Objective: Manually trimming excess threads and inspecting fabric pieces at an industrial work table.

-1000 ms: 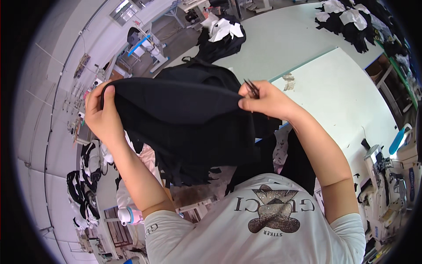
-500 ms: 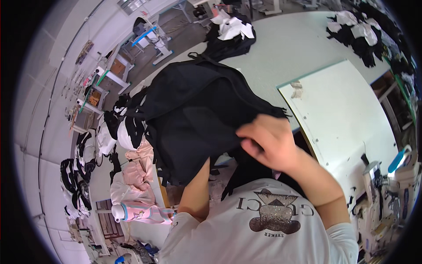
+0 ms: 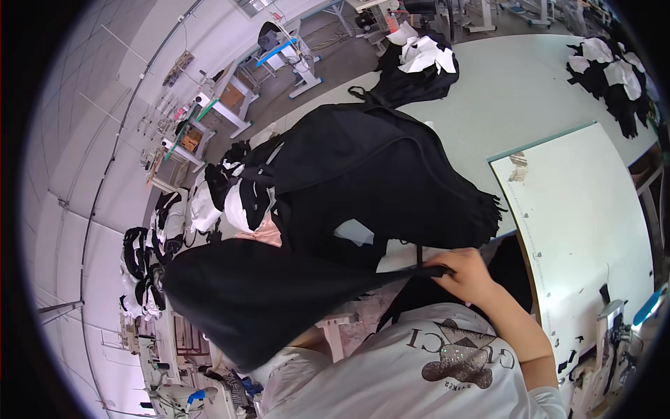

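A black fabric piece (image 3: 258, 293) stretches across in front of my body, lifted off the table on its left side. My right hand (image 3: 464, 276) is closed on its narrow right end, pulled into a thin gathered strip. Only a bit of my left forearm (image 3: 310, 340) shows; the left hand itself is hidden under or behind the cloth. Just beyond lies a thick pile of black fabric (image 3: 377, 160), layered and draped over the table, its many edges fanned out at the right.
A raised white board (image 3: 579, 202) stands at the right. Black and white bundles (image 3: 419, 63) lie on the far part of the pale table (image 3: 516, 70), with more at its left and far right. Sewing machines line the lower right; other workstations (image 3: 230, 98) stand at far left.
The black piece has come off the pile and swung toward me and to the left. My right hand has closed on its end. My left hand has gone behind the cloth; the view has shifted.
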{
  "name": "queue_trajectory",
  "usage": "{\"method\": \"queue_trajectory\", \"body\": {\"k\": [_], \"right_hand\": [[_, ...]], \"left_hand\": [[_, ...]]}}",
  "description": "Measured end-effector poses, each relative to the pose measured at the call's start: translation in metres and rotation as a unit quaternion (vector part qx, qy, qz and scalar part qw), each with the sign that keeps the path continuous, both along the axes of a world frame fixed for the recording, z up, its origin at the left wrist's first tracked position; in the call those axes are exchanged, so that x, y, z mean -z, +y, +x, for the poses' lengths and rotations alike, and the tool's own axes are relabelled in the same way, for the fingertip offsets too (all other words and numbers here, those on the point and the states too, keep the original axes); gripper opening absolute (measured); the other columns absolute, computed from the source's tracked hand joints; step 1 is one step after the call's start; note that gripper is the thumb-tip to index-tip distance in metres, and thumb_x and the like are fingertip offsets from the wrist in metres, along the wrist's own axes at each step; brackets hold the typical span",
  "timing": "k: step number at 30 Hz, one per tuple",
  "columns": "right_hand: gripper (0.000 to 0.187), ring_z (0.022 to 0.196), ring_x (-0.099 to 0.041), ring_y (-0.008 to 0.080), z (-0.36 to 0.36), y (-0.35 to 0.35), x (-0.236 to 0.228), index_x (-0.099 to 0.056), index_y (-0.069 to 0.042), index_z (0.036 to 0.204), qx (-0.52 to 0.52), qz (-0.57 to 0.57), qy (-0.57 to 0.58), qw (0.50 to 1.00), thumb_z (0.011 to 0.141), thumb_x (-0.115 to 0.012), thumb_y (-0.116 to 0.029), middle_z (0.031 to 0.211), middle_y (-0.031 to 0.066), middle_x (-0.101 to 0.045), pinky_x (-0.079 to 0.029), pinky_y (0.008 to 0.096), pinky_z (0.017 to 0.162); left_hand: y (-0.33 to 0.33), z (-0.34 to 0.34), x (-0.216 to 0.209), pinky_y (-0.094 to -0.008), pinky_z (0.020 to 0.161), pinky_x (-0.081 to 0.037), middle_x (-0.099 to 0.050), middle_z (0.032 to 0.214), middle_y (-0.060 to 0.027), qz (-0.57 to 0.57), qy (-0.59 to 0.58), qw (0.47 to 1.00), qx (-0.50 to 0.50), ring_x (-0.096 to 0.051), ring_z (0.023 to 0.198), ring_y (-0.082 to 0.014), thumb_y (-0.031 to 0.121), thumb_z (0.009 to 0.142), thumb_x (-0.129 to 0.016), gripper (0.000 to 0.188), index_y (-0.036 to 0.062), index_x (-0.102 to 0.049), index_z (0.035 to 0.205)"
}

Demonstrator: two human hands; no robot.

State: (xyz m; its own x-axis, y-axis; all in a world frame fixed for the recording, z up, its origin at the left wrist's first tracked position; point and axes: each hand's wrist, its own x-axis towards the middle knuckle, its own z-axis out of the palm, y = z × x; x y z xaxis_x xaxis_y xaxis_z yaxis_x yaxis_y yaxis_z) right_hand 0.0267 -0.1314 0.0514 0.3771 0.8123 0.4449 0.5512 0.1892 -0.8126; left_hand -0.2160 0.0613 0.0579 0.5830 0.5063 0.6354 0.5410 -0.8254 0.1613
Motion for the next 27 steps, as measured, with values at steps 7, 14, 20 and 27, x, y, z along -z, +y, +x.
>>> {"method": "queue_trajectory", "body": {"k": [7,14,20,27], "right_hand": [[0.017,0.05,-0.054,0.0179,0.023,-0.031,-0.039,-0.067,-0.004,0.078,0.076,0.156,-0.027,0.985,0.062,-0.072,-0.004,0.064,0.0045,-0.062,-0.039,0.0278,0.045],[0.016,0.062,-0.044,0.004,0.067,0.023,0.034,-0.06,0.002,0.097,0.242,-0.06,0.199,0.948,0.082,-0.064,0.0,0.073,-0.0022,-0.054,-0.037,0.0188,0.058],[0.007,0.065,-0.05,0.0045,0.066,0.023,0.04,-0.06,0.0,0.089,0.237,-0.044,0.289,0.926,0.083,-0.061,-0.003,0.07,-0.0012,-0.056,-0.04,0.0206,0.061],[0.019,0.055,-0.039,0.0039,0.078,0.019,0.056,-0.057,-0.003,0.071,0.319,-0.049,0.268,0.908,0.084,-0.064,-0.014,0.06,-0.0044,-0.05,-0.03,0.0236,0.052]], "left_hand": [[0.107,0.045,-0.083,-0.039,0.092,-0.045,-0.061,0.115,-0.0191,0.04,0.081,0.996,-0.016,-0.058,0.105,-0.0352,0.024,0.09,-0.055,0.036,0.0016,-0.058,0.119],[0.235,0.214,-0.058,-0.0389,0.102,-0.039,-0.054,0.128,-0.0181,-0.08,0.126,0.948,0.282,-0.05,0.12,-0.0319,0.031,0.085,-0.06,0.052,0.0053,-0.051,0.129],[0.279,0.227,-0.064,-0.0376,0.101,-0.039,-0.058,0.123,-0.0161,-0.039,0.079,0.982,0.168,-0.053,0.116,-0.0317,0.03,0.088,-0.051,0.039,0.0044,-0.061,0.115],[0.187,0.266,-0.069,-0.0362,0.105,-0.035,-0.052,0.131,-0.018,-0.108,0.205,0.969,0.091,-0.047,0.124,-0.0318,0.037,0.096,-0.043,0.047,0.0061,-0.052,0.129]]}}
